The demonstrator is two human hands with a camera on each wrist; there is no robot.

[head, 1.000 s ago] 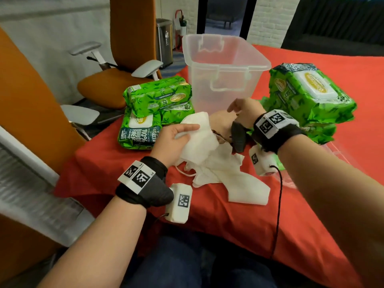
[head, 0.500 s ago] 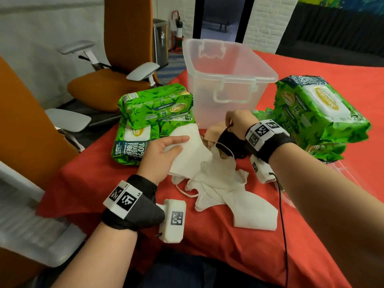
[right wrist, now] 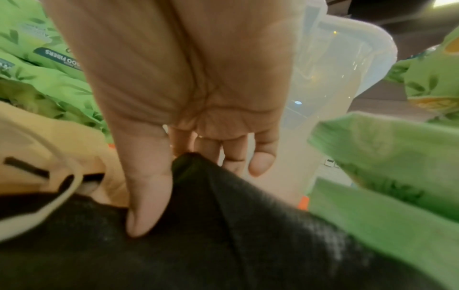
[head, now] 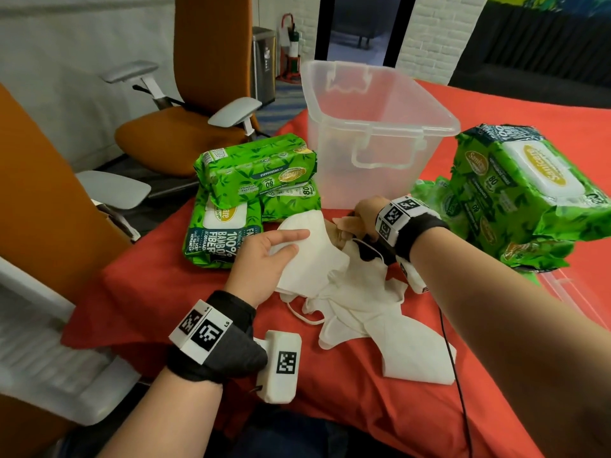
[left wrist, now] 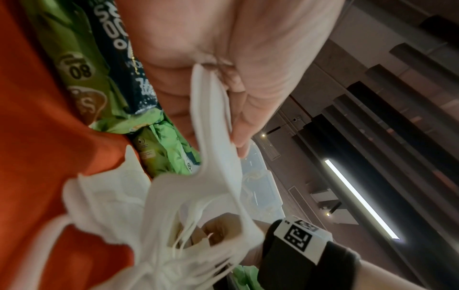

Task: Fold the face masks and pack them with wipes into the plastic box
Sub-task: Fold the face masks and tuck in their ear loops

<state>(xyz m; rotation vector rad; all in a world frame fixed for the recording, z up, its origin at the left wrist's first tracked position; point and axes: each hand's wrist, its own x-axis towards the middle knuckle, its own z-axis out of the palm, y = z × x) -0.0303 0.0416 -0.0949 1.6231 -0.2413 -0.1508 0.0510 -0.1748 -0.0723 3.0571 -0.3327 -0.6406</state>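
Left hand (head: 264,259) lifted white mask (head: 310,246) slightly — pinching it; right hand (head: 358,219) grips black mask (right wrist: 223,225), plastic box (head: 380,127) just behind.

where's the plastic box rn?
Head view: the plastic box stands open at the far centre of the red table, between two stacks of green wipes packs, just beyond both hands.

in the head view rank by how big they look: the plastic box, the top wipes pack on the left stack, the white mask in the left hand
1. plastic box
2. top wipes pack
3. white mask, partly hidden by the left hand; close to the pack, so their order is unsure
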